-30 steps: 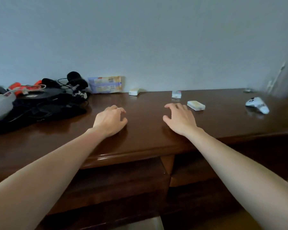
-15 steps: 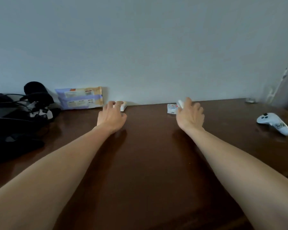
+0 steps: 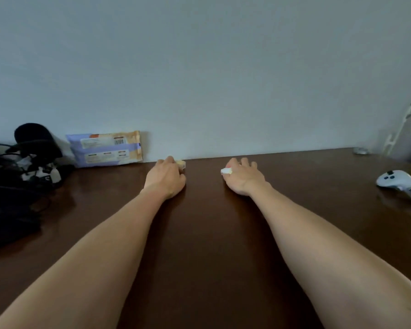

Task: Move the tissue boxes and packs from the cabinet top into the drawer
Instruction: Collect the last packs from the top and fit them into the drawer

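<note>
Both hands have closed: left hand (image 3: 166, 178) and right hand (image 3: 243, 177) each cover a small pack.

Cabinet top (image 3: 207, 233) (dark wood) bears wipes pack (image 3: 106, 149), controller (image 3: 400, 184).

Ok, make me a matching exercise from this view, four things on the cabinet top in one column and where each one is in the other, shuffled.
Things:
1. large tissue pack
2. white game controller
3. small white pack
4. pale yellow pack

Places:
A. under the left hand
B. leaning on the wall
C. far right
D. at the right hand

Pairs: 1-B, 2-C, 3-D, 4-A
</note>
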Available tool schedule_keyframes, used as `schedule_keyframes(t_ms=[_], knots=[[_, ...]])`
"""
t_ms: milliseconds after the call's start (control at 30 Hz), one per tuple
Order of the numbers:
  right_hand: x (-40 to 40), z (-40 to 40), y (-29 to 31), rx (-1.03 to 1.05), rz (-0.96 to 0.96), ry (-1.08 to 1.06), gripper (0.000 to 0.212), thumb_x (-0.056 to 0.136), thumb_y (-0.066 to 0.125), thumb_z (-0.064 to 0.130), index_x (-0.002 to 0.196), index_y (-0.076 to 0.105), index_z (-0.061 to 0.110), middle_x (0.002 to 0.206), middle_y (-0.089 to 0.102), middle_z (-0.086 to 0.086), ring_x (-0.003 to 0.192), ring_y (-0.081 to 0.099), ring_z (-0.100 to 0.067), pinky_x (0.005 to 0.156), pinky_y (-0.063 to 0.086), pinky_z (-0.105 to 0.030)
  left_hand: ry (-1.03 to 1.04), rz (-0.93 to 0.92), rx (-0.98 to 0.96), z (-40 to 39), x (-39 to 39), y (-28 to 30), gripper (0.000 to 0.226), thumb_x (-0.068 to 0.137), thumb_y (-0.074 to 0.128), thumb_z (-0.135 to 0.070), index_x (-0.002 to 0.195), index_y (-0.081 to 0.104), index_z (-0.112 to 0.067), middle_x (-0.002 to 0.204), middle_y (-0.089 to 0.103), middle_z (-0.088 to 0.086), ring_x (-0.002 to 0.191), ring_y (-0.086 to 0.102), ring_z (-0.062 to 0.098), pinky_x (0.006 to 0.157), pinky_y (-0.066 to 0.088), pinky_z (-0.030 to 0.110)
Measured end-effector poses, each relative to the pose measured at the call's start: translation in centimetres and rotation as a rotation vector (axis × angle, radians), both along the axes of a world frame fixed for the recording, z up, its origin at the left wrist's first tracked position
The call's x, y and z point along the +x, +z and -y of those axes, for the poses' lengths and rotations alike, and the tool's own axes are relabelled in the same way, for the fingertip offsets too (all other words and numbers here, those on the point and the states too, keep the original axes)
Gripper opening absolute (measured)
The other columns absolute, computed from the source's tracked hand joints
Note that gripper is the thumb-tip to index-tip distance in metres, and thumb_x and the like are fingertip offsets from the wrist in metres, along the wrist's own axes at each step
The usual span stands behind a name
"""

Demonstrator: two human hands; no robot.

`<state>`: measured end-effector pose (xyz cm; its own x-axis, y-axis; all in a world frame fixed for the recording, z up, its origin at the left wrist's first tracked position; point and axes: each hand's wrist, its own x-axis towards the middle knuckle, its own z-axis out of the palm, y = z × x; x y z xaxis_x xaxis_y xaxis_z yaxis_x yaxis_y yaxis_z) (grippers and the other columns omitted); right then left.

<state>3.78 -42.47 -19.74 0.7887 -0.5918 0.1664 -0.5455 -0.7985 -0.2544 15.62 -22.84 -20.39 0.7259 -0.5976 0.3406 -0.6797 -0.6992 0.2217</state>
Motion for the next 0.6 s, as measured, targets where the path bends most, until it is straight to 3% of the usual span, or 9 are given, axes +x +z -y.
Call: schedule_keyframes(t_ms=[67, 167, 267, 333, 400, 500, 600], knots=[[-2.0, -2.4, 0.1, 0.005, -0.019, 0.062, 0.039, 0.098, 0.043, 0.047, 0.132, 0.048, 0.030, 0.139, 0.041, -0.008, 0.131, 0.034, -0.036, 0.101, 0.038, -0.049, -0.021, 0.008, 0.016, -1.3, -2.7, 0.1, 0.033, 0.094, 0.051, -0.031, 0.120, 0.069, -0.021, 0.130, 0.054, 0.005, 0.121, 0.047, 0.030, 0.105, 0.040, 0.051], [-5.9, -6.6, 0.6, 0.024, -0.019, 0.133, 0.037, 0.091, 0.050, 0.052, 0.124, 0.048, 0.035, 0.132, 0.040, -0.003, 0.126, 0.036, -0.033, 0.089, 0.040, -0.045, -0.018, -0.001, 0.019, -4.1, -7.3, 1.0, 0.036, 0.092, 0.053, -0.028, 0.127, 0.056, -0.025, 0.131, 0.054, 0.001, 0.122, 0.046, 0.028, 0.104, 0.037, 0.058], [-10.3, -11.3, 0.6, 0.065, 0.047, 0.207, 0.040, 0.077, 0.056, 0.057, 0.111, 0.047, 0.036, 0.119, 0.042, 0.002, 0.116, 0.040, -0.028, 0.081, 0.041, -0.042, 0.004, -0.049, -0.010, -7.8, -11.7, 2.3, 0.043, 0.095, 0.055, -0.031, 0.136, 0.047, -0.023, 0.135, 0.056, 0.005, 0.123, 0.047, 0.030, 0.094, 0.045, 0.049], [-13.1, -14.2, 0.6, 0.126, 0.155, 0.248, 0.046, 0.070, 0.062, 0.057, 0.107, 0.046, 0.035, 0.111, 0.047, 0.006, 0.109, 0.046, -0.024, 0.076, 0.041, -0.038, 0.030, -0.071, 0.000, -10.4, -14.5, 2.8, 0.041, 0.095, 0.056, -0.035, 0.135, 0.055, -0.024, 0.133, 0.056, 0.007, 0.123, 0.049, 0.030, 0.094, 0.047, 0.045], [-15.6, -17.0, 0.3, 0.149, 0.219, 0.305, 0.056, 0.068, 0.070, 0.055, 0.115, 0.046, 0.035, 0.114, 0.054, 0.006, 0.107, 0.051, -0.022, 0.074, 0.042, -0.036, 0.059, -0.092, -0.018, -13.2, -17.4, 2.7, 0.033, 0.094, 0.057, -0.038, 0.122, 0.068, -0.025, 0.127, 0.057, 0.009, 0.117, 0.054, 0.030, 0.092, 0.048, 0.042], [-18.8, -20.5, -0.1, 0.192, 0.250, 0.358, 0.085, 0.068, 0.079, 0.047, 0.141, 0.036, 0.038, 0.132, 0.052, 0.000, 0.115, 0.056, -0.025, 0.080, 0.041, -0.034, 0.088, -0.127, -0.056, -17.3, -22.0, 2.3, 0.033, 0.086, 0.066, -0.039, 0.113, 0.071, -0.023, 0.125, 0.052, 0.011, 0.113, 0.056, 0.032, 0.088, 0.048, 0.040], [-21.6, -23.2, 0.2, 0.175, 0.192, 0.343, 0.078, 0.072, 0.080, 0.046, 0.142, 0.047, 0.033, 0.131, 0.061, -0.001, 0.117, 0.060, -0.028, 0.079, 0.039, -0.033, 0.115, -0.214, -0.143, -21.4, -26.1, 2.0, 0.037, 0.079, 0.073, -0.039, 0.113, 0.066, -0.028, 0.134, 0.051, 0.008, 0.113, 0.058, 0.029, 0.086, 0.049, 0.035]])
